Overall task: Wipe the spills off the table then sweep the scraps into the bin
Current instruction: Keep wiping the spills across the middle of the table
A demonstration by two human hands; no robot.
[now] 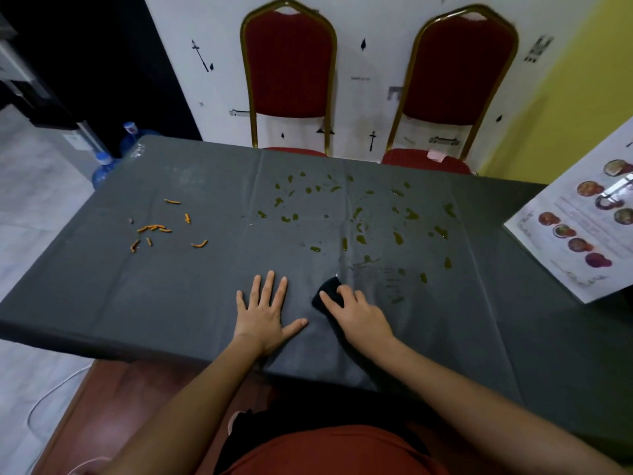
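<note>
Grey cloth covers the long table point(171, 303) that fills the middle of the frame, with a white patterned wall behind it. At the far left, just past the table's corner, two blue water bottles point(102, 169) stand on the pale floor. On the left part of the tabletop lies a loose scatter of orange scraps point(154, 229), well apart from both hands.

Near the table's front edge, at frame centre, the left hand point(265, 311) lies flat on the cloth, palm down, fingers straight and spread wide, thumb out to the right. Just to its right the right hand point(359, 315) has its fingers curled over a small dark rag point(327, 291), holding it down on the table.

Beyond and to the right of the rag, green spills point(359, 214) dot the right half of the table, with a wet smear point(387, 275) just beside the rag. Two red chairs point(289, 63) with gold frames stand behind the far edge. At the right edge of the frame a printed sheet with food pictures point(575, 234) overhangs the table.
</note>
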